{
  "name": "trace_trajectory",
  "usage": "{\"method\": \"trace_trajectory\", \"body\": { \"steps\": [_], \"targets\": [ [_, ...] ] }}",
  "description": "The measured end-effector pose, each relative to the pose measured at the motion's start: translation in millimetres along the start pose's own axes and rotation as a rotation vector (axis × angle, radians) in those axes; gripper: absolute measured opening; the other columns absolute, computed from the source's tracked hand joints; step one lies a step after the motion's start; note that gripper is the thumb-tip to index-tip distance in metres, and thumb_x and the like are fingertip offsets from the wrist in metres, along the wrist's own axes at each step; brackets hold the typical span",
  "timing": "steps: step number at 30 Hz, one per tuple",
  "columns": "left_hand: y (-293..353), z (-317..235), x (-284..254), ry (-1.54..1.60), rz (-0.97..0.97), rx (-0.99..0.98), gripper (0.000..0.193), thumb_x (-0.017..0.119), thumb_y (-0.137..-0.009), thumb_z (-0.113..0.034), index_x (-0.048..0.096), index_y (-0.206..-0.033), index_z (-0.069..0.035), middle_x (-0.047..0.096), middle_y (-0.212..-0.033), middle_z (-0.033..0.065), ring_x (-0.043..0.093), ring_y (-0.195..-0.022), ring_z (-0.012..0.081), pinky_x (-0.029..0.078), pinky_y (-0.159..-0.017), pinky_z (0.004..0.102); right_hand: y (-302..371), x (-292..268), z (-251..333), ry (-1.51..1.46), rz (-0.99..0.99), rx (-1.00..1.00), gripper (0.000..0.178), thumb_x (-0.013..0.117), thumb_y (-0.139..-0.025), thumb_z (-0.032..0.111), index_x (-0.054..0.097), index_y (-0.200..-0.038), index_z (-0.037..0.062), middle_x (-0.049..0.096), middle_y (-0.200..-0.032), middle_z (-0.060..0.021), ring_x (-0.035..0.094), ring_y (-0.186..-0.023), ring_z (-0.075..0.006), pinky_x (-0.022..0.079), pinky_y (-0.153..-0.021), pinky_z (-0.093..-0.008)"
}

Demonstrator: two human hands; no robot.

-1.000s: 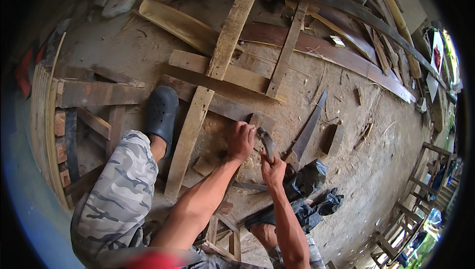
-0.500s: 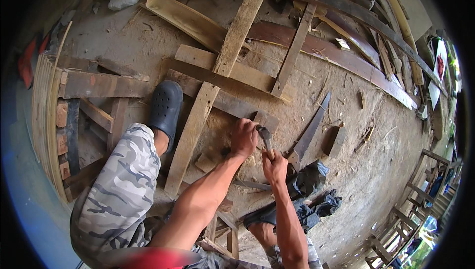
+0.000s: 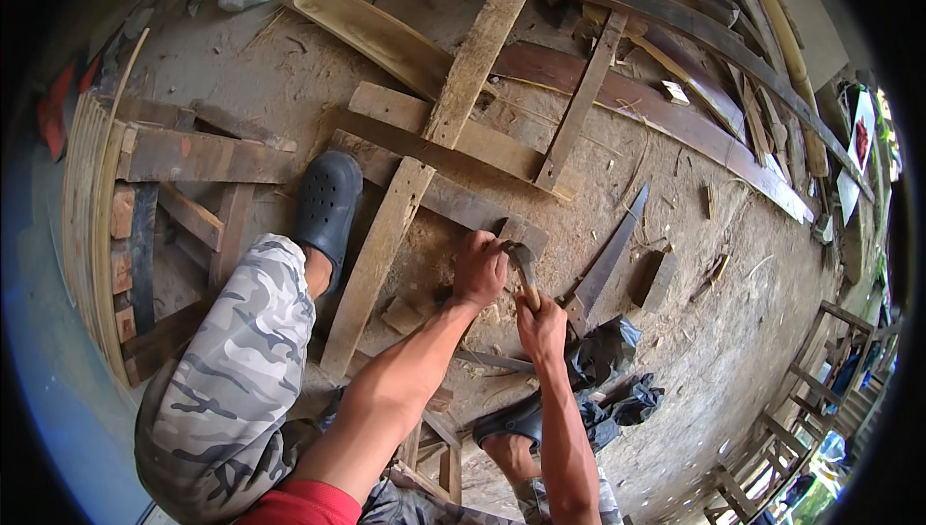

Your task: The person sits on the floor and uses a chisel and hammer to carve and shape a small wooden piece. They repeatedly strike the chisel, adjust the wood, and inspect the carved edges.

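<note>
My right hand (image 3: 542, 328) grips a hammer (image 3: 529, 282) by its wooden handle. The dark metal head sits close beside the fingers of my left hand (image 3: 479, 270). My left fingers are curled together at the end of a brown board (image 3: 453, 199); whatever they pinch is hidden. A short wood piece (image 3: 525, 233) lies at that board end, just beyond both hands. Another pale plank (image 3: 379, 260) crosses the board to the left of my left hand.
A handsaw (image 3: 611, 255) lies on the dirt floor to the right, with a wood block (image 3: 655, 279) beside it. My left foot, in a dark clog (image 3: 328, 207), stands near the pale plank. Black plastic (image 3: 612, 356) is bunched near my right forearm. Scrap timber (image 3: 656, 4) lies piled at the far right.
The view has shifted slightly, and more of my red sleeve shows at the lower edge. Both hands and the hammer keep nearly the same place over the board end.
</note>
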State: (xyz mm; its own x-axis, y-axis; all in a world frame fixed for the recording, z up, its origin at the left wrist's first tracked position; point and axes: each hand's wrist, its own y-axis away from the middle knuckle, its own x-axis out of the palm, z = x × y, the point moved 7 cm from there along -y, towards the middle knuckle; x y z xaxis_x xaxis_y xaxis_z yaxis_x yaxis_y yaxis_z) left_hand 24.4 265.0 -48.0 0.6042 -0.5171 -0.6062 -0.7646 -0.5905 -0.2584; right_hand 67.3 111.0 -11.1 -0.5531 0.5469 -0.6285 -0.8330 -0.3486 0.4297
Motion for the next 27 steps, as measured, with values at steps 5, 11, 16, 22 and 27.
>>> {"method": "trace_trajectory", "body": {
  "steps": [5,11,16,22,27],
  "targets": [
    [-0.2,0.6,0.6,0.024,0.018,-0.031,0.008,0.063,-0.087,-0.009,0.057,-0.092,-0.008,0.052,-0.090,0.0114,0.052,-0.087,0.0332,0.043,-0.077,0.0455,0.2,-2.9,-2.4,0.032,0.018,0.057,0.024,0.065,-0.086,0.022,0.062,-0.083,-0.0015,0.057,-0.067,-0.0280,0.062,-0.068,-0.0465,0.048,-0.058,-0.0465],
    [-0.1,1.5,1.4,0.034,0.027,-0.041,0.009,0.063,-0.087,-0.009,0.056,-0.092,-0.008,0.052,-0.090,0.0120,0.052,-0.086,0.0334,0.043,-0.078,0.0453,0.3,-2.0,-1.4,0.106,0.008,0.005,0.022,0.064,-0.086,0.020,0.060,-0.082,-0.0009,0.058,-0.068,-0.0279,0.061,-0.069,-0.0472,0.048,-0.059,-0.0475],
    [1.1,3.8,3.9,-0.001,0.040,-0.042,0.009,0.063,-0.086,-0.009,0.056,-0.093,-0.008,0.051,-0.092,0.0126,0.051,-0.087,0.0338,0.043,-0.078,0.0456,0.1,0.9,-5.7,0.103,-0.001,-0.002,0.018,0.064,-0.083,0.016,0.060,-0.081,-0.0008,0.058,-0.068,-0.0277,0.060,-0.070,-0.0476,0.048,-0.059,-0.0473],
    [3.9,6.0,5.6,0.008,0.035,-0.047,0.010,0.061,-0.086,-0.009,0.055,-0.094,-0.008,0.051,-0.093,0.0134,0.051,-0.089,0.0347,0.043,-0.078,0.0458,0.1,-0.7,-4.4,0.051,0.003,-0.039,0.022,0.063,-0.086,0.021,0.061,-0.081,-0.0004,0.058,-0.068,-0.0279,0.060,-0.070,-0.0478,0.048,-0.059,-0.0468],
    [2.9,7.4,7.1,0.026,0.014,-0.042,0.011,0.060,-0.086,-0.009,0.054,-0.095,-0.005,0.053,-0.092,0.0147,0.053,-0.089,0.0350,0.043,-0.079,0.0460,3.2,-3.8,-7.4,0.062,-0.002,0.063,0.030,0.063,-0.088,0.027,0.060,-0.080,-0.0021,0.055,-0.064,-0.0270,0.057,-0.063,-0.0465,0.047,-0.057,-0.0443]
  ]
}}
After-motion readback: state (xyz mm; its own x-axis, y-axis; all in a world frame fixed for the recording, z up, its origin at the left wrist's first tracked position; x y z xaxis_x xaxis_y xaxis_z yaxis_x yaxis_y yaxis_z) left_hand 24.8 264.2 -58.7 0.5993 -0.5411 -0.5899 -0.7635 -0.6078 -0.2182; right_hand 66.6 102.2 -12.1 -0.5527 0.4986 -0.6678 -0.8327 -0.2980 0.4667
